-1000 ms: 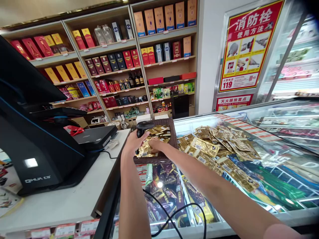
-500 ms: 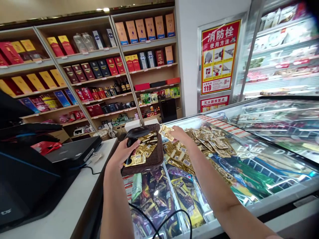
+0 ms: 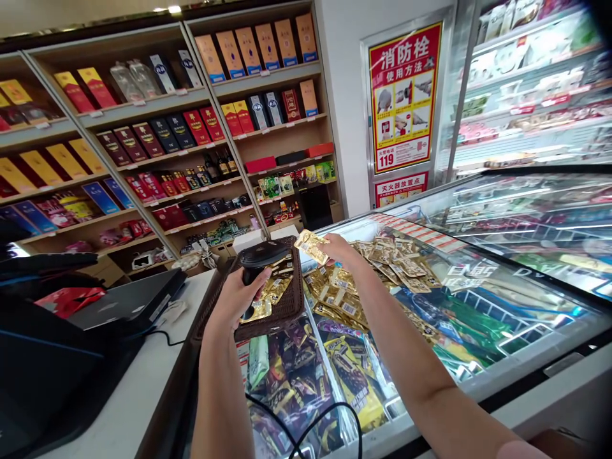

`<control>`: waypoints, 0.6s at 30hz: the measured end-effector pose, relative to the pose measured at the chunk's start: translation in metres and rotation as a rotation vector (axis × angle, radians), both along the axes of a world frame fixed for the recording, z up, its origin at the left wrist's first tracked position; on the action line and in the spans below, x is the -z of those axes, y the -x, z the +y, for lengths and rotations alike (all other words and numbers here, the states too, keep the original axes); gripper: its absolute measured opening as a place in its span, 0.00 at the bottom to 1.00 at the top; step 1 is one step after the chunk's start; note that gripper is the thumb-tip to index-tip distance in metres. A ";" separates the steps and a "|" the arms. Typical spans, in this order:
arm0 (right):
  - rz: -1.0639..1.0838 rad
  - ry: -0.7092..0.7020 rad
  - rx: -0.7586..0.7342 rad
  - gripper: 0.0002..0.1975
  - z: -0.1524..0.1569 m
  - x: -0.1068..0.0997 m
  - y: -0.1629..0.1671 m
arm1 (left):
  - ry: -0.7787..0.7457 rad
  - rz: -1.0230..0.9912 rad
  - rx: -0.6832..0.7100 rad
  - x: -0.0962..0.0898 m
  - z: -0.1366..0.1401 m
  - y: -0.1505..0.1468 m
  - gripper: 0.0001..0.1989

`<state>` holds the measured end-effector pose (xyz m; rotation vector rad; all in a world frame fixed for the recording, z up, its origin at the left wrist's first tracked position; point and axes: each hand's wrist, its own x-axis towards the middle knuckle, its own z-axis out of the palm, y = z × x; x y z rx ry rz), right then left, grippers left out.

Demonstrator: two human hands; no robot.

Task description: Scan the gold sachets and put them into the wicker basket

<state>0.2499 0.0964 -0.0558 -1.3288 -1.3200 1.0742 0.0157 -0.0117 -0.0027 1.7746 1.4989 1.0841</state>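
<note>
My left hand (image 3: 239,294) is wrapped round the handle of a black barcode scanner (image 3: 264,254), held over a brown woven basket (image 3: 297,290). Several gold packets (image 3: 280,288) lie inside the basket, partly covered by the scanner and hand. Between the fingers of my right hand (image 3: 340,248) is a single gold packet (image 3: 312,246), raised just right of the scanner head. Beneath and behind that hand, a loose heap of more gold packets (image 3: 401,258) spreads over the freezer's glass top (image 3: 471,252).
Frozen treats in bright wrappers (image 3: 351,376) show through the glass. A black cable (image 3: 329,411) loops in front of me. On the left, a counter (image 3: 157,363) carries a dark laptop-like device (image 3: 129,296). Shelves of boxes (image 3: 167,134) stand behind, beside a red fire-hydrant poster (image 3: 405,95).
The packet in my right hand has shifted slightly left and now lies flatter toward the scanner. My view has turned a little to the right. Both hands keep their hold.
</note>
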 end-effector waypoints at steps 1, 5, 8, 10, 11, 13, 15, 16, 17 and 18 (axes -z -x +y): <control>0.003 -0.001 0.002 0.02 -0.001 -0.001 0.000 | 0.006 -0.009 -0.004 0.000 0.000 0.000 0.25; 0.028 0.006 0.001 0.03 -0.004 -0.004 0.001 | 0.028 -0.039 -0.010 0.000 -0.001 -0.001 0.24; 0.019 0.017 -0.008 0.05 -0.005 -0.005 0.000 | 0.035 -0.011 0.012 -0.002 -0.002 -0.002 0.23; -0.004 0.028 -0.020 0.06 -0.005 -0.006 -0.001 | 0.055 0.030 0.014 -0.003 -0.003 -0.002 0.23; -0.018 0.030 -0.024 0.08 -0.005 -0.006 -0.002 | 0.070 0.049 0.007 -0.003 -0.003 -0.002 0.24; -0.033 0.029 -0.024 0.10 -0.005 -0.006 -0.003 | 0.091 0.075 -0.009 -0.002 -0.002 -0.001 0.24; -0.031 0.019 -0.025 0.13 -0.004 -0.005 -0.003 | 0.082 0.076 -0.018 -0.001 -0.001 0.000 0.24; -0.027 0.015 -0.027 0.15 -0.003 -0.005 -0.004 | 0.072 0.072 -0.020 0.000 0.000 0.000 0.24; -0.026 0.012 -0.031 0.15 -0.003 -0.004 -0.004 | 0.067 0.067 -0.020 0.000 0.000 0.000 0.24; -0.032 0.009 -0.034 0.15 -0.002 -0.003 -0.004 | 0.071 0.062 -0.018 0.000 0.000 0.000 0.24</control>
